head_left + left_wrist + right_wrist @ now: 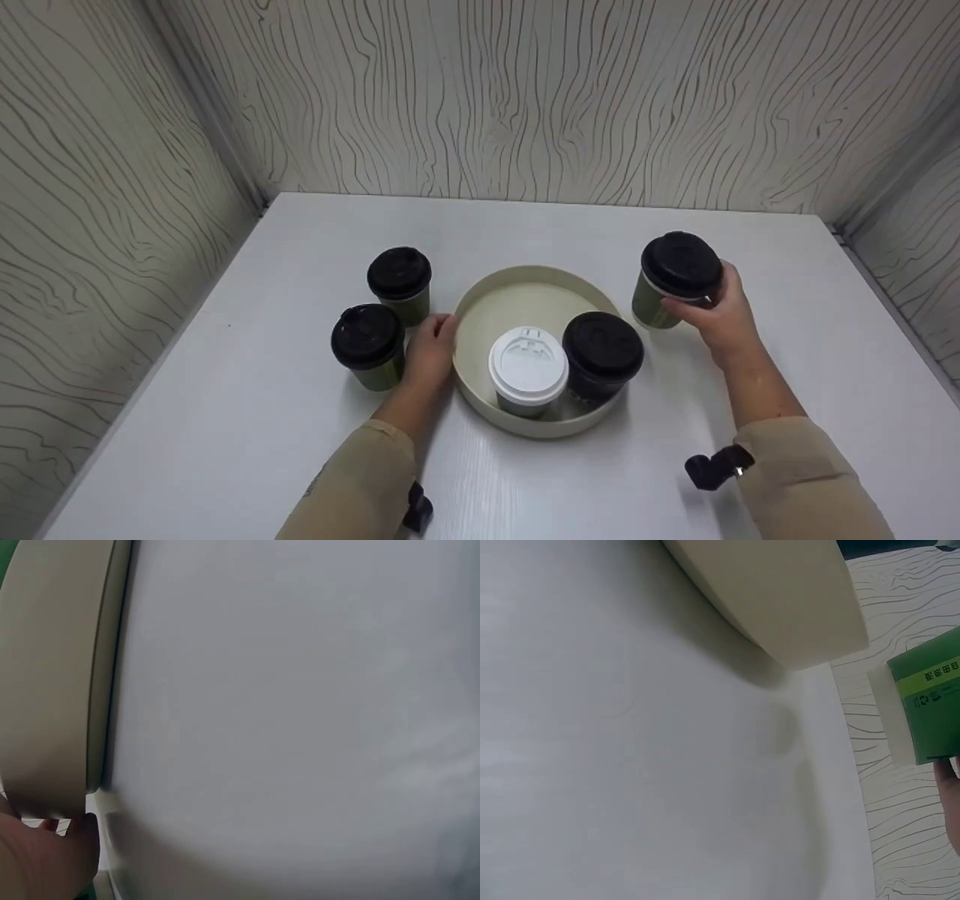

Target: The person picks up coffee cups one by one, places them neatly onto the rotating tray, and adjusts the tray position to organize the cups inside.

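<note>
My right hand [724, 319] grips a green paper cup with a black lid [679, 266], to the right of the round cream tray [495, 296]. In the right wrist view this green cup [934, 701] seems raised off the table, with fingertips [949, 784] against it. My left hand [429, 356] holds the tray's left rim; in the left wrist view its fingers meet the tray wall [52, 712]. On the tray stand a white-lidded cup [529, 367] and a black-lidded dark cup [602, 352], side by side near the front right.
Two black-lidded green cups stand left of the tray: the farther cup [401, 281] and the nearer cup [369, 345], close to the left hand. A white table [225, 420] holds everything. Wood-patterned panels [495, 97] rise behind it and at both sides.
</note>
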Demonstrator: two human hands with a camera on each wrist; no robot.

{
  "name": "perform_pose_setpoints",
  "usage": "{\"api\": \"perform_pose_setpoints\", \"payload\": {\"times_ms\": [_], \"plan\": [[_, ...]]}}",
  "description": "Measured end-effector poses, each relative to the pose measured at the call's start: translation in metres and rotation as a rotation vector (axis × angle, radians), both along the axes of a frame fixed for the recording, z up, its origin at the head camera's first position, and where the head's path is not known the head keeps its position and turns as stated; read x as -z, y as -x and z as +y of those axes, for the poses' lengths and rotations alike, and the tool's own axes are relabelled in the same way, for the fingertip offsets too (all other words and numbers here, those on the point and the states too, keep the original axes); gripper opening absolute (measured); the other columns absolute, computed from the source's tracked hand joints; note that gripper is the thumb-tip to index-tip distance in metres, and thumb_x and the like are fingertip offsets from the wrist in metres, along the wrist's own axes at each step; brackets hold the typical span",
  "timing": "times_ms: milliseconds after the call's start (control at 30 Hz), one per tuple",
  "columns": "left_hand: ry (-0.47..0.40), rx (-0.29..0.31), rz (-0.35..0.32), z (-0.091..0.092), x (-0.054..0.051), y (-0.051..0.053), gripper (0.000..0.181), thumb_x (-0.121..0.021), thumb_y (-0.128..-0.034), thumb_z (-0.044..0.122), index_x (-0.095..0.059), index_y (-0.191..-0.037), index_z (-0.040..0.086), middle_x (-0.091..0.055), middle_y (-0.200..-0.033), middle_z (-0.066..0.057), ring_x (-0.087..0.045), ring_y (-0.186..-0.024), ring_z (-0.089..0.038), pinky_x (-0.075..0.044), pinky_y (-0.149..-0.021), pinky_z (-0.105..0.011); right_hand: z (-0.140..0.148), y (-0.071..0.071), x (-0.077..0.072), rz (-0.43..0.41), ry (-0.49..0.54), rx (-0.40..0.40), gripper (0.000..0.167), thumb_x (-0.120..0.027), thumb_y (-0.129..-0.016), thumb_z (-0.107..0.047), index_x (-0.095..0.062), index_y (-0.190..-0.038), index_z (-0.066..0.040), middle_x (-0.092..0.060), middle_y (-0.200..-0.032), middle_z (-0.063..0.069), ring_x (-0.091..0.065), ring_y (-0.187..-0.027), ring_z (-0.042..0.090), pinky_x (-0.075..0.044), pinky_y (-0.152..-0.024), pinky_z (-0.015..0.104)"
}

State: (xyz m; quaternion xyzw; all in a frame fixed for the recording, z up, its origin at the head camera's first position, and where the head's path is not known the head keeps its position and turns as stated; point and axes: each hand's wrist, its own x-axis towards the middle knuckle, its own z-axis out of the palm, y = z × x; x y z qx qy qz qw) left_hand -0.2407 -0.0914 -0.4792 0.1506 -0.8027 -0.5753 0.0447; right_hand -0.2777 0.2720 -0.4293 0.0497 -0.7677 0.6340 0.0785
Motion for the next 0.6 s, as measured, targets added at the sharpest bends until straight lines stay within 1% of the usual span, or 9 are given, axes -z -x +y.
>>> {"api": "perform_pose_setpoints", "payload": {"times_ms": [100, 133, 233, 333, 600], "plan": [[0.014, 0.002, -0.008, 0.0, 0.0, 0.0, 0.028, -0.047, -0.095, 0.028, -0.059, -0.109, 0.006, -0.061, -0.098, -0.008, -0.054, -0.091, -0.021, -0.043, -0.085, -0.035, -0.001, -0.004, -0.004, 0.03, 0.028, -0.034, 0.075, -0.071, -0.073, 0.004, -0.029, -0.132, -0.015, -0.046, -0.12, -0.008, -0.041, -0.113, 0.008, -0.035, -0.089, 0.013], [0.02, 0.002, -0.009, 0.0, -0.001, 0.0, 0.028, -0.047, -0.095, 0.028, -0.059, -0.109, 0.006, -0.061, -0.098, -0.008, -0.054, -0.092, -0.021, -0.043, -0.086, -0.035, -0.002, -0.005, -0.005, 0.04, 0.043, -0.048, 0.074, -0.071, -0.073, 0.006, -0.029, -0.131, -0.015, -0.046, -0.12, -0.008, -0.041, -0.113, 0.008, -0.036, -0.089, 0.012], [0.027, 0.003, -0.012, 0.0, -0.002, -0.001, 0.028, -0.047, -0.095, 0.027, -0.06, -0.109, 0.006, -0.061, -0.099, -0.008, -0.054, -0.093, -0.021, -0.043, -0.086, -0.035, -0.004, -0.009, -0.008, 0.063, 0.076, -0.082, 0.072, -0.069, -0.073, 0.009, -0.031, -0.13, -0.015, -0.047, -0.12, -0.006, -0.042, -0.113, 0.008, -0.036, -0.09, 0.013], [0.015, -0.002, -0.02, 0.001, -0.003, 0.0, 0.028, -0.048, -0.0948, 0.028, -0.06, -0.108, 0.007, -0.061, -0.098, -0.008, -0.054, -0.092, -0.021, -0.043, -0.086, -0.035, -0.007, -0.011, -0.01, 0.078, 0.104, -0.099, 0.07, -0.068, -0.073, 0.011, -0.034, -0.127, -0.015, -0.048, -0.118, -0.005, -0.043, -0.112, 0.009, -0.036, -0.09, 0.014], [-0.025, -0.008, -0.056, 0.002, -0.003, 0.001, 0.028, -0.047, -0.0954, 0.028, -0.059, -0.11, 0.008, -0.06, -0.098, -0.007, -0.054, -0.091, -0.02, -0.044, -0.084, -0.034, -0.018, -0.013, -0.013, 0.075, 0.126, -0.139, 0.069, -0.067, -0.074, 0.011, -0.033, -0.128, -0.014, -0.048, -0.12, -0.004, -0.044, -0.114, 0.011, -0.036, -0.093, 0.015]]}}
